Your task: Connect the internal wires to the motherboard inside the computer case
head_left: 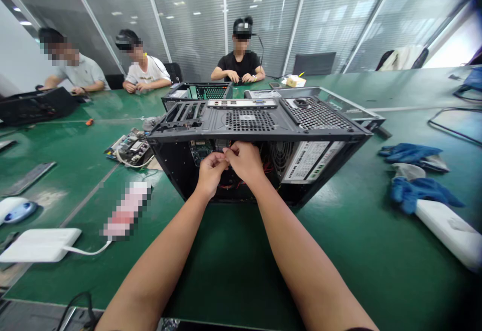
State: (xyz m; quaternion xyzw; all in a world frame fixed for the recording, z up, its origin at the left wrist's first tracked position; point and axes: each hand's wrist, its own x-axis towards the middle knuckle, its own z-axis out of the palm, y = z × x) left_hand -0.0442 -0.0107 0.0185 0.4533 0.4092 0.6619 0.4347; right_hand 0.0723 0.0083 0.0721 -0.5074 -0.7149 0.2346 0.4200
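A black computer case (181, 135) lies on the green table with its open side facing me. Both of my hands reach inside it, close together in front of a circuit board (199, 154). My left hand (211, 170) is closed in a pinch, its fingertips meeting those of my right hand. My right hand (244, 162) is closed too, with thumb and finger pressed together. What lies between the fingertips is too small to make out. Right of my hands sits a power supply (311, 162) with a white label, and red wires (267, 162) run behind the right hand.
On the left are a loose circuit board (133, 145), a phone (128, 208) cabled to a white power bank (41, 244). Blue gloves (417, 190) and a white box-like object (448, 230) lie right. Behind stands another case (199, 90); several people sit across the table (241, 255).
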